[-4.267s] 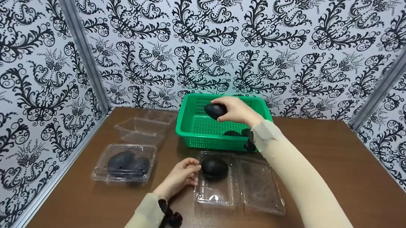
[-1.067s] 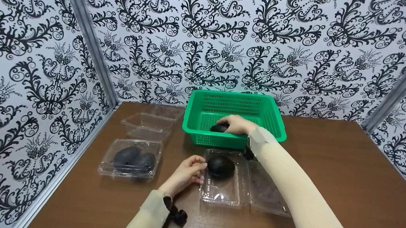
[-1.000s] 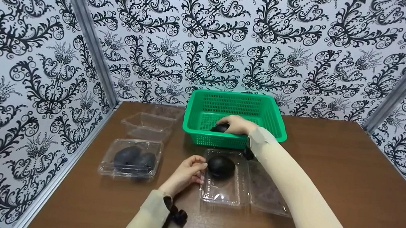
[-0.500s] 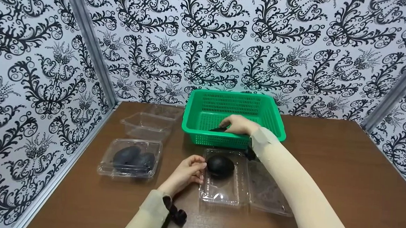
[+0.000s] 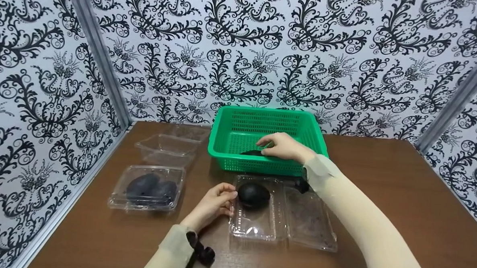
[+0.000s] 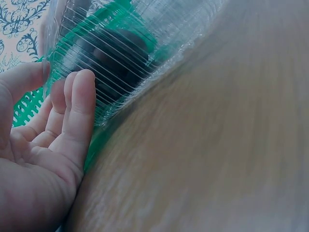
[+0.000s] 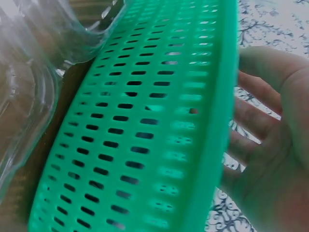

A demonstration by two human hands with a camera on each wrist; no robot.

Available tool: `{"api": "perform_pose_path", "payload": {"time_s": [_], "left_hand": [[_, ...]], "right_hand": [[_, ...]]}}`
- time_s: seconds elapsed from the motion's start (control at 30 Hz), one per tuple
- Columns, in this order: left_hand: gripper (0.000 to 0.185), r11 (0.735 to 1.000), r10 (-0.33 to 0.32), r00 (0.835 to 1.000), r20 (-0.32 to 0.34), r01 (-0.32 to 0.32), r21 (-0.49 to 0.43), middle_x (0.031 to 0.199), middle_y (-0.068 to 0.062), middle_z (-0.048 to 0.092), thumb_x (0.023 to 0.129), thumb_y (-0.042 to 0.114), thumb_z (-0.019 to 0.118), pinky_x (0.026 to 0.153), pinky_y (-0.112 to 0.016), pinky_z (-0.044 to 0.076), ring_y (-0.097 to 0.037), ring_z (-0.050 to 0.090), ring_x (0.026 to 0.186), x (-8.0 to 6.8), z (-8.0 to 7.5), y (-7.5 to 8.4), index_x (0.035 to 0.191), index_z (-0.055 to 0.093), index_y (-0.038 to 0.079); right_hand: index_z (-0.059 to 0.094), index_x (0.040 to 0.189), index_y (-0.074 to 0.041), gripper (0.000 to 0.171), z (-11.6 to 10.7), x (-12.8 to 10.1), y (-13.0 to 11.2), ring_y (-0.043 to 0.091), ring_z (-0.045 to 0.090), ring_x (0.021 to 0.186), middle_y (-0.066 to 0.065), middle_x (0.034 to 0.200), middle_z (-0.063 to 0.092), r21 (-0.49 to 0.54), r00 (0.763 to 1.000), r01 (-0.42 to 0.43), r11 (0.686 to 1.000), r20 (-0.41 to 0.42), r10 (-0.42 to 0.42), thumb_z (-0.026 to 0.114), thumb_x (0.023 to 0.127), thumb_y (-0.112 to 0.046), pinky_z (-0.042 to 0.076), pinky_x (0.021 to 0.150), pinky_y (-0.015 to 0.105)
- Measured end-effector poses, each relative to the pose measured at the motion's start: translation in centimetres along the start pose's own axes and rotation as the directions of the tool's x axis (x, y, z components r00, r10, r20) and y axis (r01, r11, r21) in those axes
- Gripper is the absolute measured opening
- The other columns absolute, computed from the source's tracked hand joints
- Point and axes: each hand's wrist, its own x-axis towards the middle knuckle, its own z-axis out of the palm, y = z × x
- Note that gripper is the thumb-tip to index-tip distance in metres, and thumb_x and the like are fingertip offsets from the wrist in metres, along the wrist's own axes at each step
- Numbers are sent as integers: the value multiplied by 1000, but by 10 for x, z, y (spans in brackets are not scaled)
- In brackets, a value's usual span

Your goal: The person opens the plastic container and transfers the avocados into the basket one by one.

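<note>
My left hand [image 5: 215, 203] holds the left rim of an open clear plastic clamshell [image 5: 254, 227], thumb at the rim and fingers along the side wall, as the left wrist view also shows. One dark, smooth avocado [image 5: 254, 196] lies in its far half. Over the front rim of the green basket [image 5: 261, 166], my right hand [image 5: 284, 146] has its fingers loosely bent around nothing. Just left of its fingertips, the top of a dark avocado [image 5: 251, 152] shows inside the basket, mostly hidden by the rim. The right wrist view shows that hand [image 7: 275, 130] behind the basket's rim.
On the left stands a closed clear clamshell [image 5: 117, 199] with dark avocados inside. Behind it lies another open clear container [image 5: 167, 145]. The open clamshell's lid [image 5: 311, 219] lies flat on the right, beneath the right forearm. A patterned wall [image 5: 258, 50] rises behind the table.
The right hand lowered the avocado into the basket and let it go; the hand has since shifted slightly right of it. The left hand has stayed at the clamshell's rim.
</note>
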Motion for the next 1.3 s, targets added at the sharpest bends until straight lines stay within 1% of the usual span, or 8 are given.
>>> {"api": "perform_pose_path", "payload": {"time_s": [0.17, 0.33, 0.5, 0.67, 0.77, 0.93, 1.1, 1.3], "left_hand": [[27, 1000, -7, 1000, 3, 7, 5, 86, -6, 54, 93, 10, 62, 54, -25, 54, -14, 56, 59, 0, 0, -1, 113, 48, -1], [26, 1000, -9, 1000, -9, 9, 5, 85, -6, 54, 93, 10, 62, 54, -25, 54, -14, 56, 59, 0, -1, -1, 112, 49, -1], [24, 1000, -16, 1000, -9, 16, 17, 86, -6, 53, 93, 11, 62, 55, -26, 54, -14, 56, 59, 0, -3, -2, 111, 49, 0], [22, 1000, -9, 1000, -16, 9, 14, 86, -5, 53, 94, 11, 62, 56, -26, 54, -14, 56, 60, -3, -6, 0, 110, 50, 2], [22, 1000, -7, 1000, -17, 7, 14, 86, -5, 53, 94, 11, 61, 55, -26, 54, -14, 56, 60, -5, -6, 2, 110, 50, 1], [22, 1000, -9, 1000, -12, 9, 30, 87, -6, 53, 94, 13, 62, 56, -26, 54, -14, 56, 61, -2, -3, 1, 110, 51, 2], [22, 1000, -10, 1000, -4, 10, 27, 87, -5, 53, 94, 13, 62, 56, -26, 54, -15, 56, 62, -1, -2, 0, 109, 51, 2], [21, 1000, -4, 1000, -9, 5, 21, 84, -4, 53, 94, 12, 62, 55, -26, 53, -15, 56, 60, -1, -2, -1, 108, 51, 3]], "right_hand": [[66, 122, -11, 33, -7, -22, -11, 24, 61, 105, 7, 121, 65, -15, 994, 54, 998, -89, -56, 65, 89, -17, 51, 89, 41], [66, 119, -8, 31, 2, -43, -23, 21, 62, 103, 6, 116, 67, -98, 972, 184, 978, -128, -196, 68, 89, -15, 52, 90, 38], [65, 120, -10, 34, 29, -61, -31, 18, 60, 108, 3, 118, 65, -190, 949, 282, 940, -90, -303, 70, 87, -18, 49, 95, 35], [66, 120, -12, 35, 54, -66, -39, 17, 57, 113, 1, 120, 64, -256, 924, 356, 899, -46, -379, 71, 86, -21, 46, 100, 34], [65, 121, -12, 38, 66, -67, -42, 16, 56, 115, 1, 122, 62, -279, 924, 359, 891, -30, -381, 72, 85, -22, 46, 100, 33], [63, 125, -14, 45, 78, -71, -40, 17, 55, 116, 2, 125, 58, -302, 946, 309, 902, -2, -325, 74, 83, -23, 47, 98, 36], [62, 127, -16, 49, 84, -73, -37, 18, 54, 118, 1, 129, 56, -291, 962, 264, 920, 11, -273, 75, 81, -25, 47, 98, 37], [62, 127, -16, 51, 89, -69, -35, 19, 53, 117, 1, 128, 56, -312, 967, 244, 918, 6, -255, 75, 79, -25, 47, 98, 38]]}}
